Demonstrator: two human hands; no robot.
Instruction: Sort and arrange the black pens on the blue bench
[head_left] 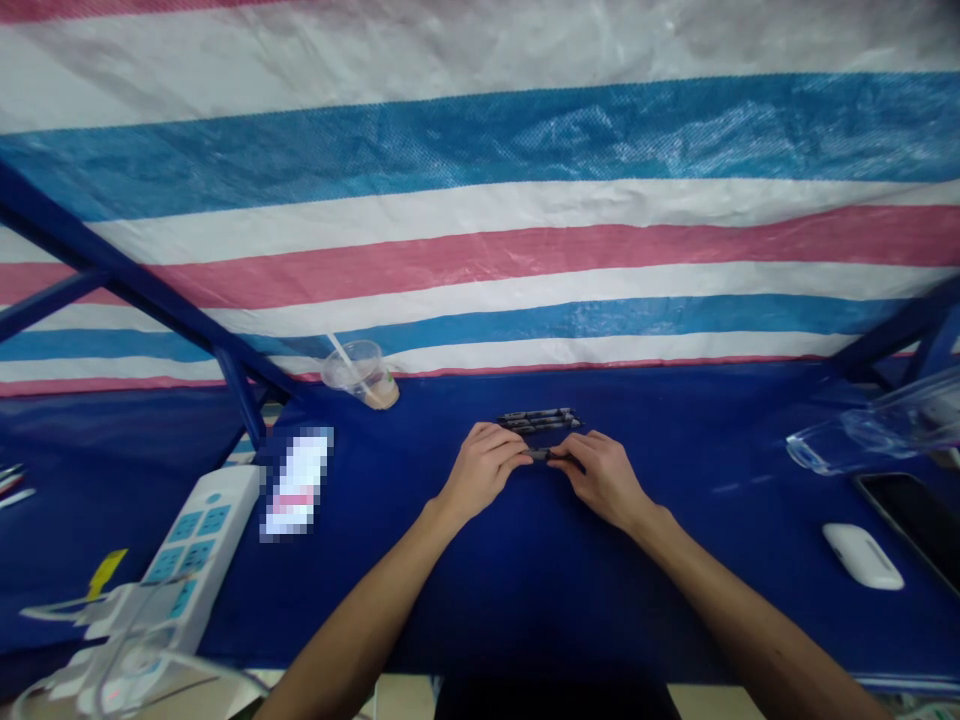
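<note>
My left hand [486, 468] and my right hand [601, 476] are both closed on one dark pen [540, 455], which lies crosswise between them, low over the blue table. The left fingers grip its left part and the right fingers its right end, so both ends are mostly covered. Just beyond, several dark patterned pens [541, 420] lie side by side, roughly parallel to the held one. The left fingertips partly overlap the near left side of that row.
On the left are a plastic cup [364, 375] with a straw, a blurred-out phone [297, 484] and a white power strip [196, 550] with cables. To the right stand a clear plastic container [862, 435], a white earbud case [862, 556] and a dark phone [919, 520]. Striped sheeting [525, 250] hangs behind.
</note>
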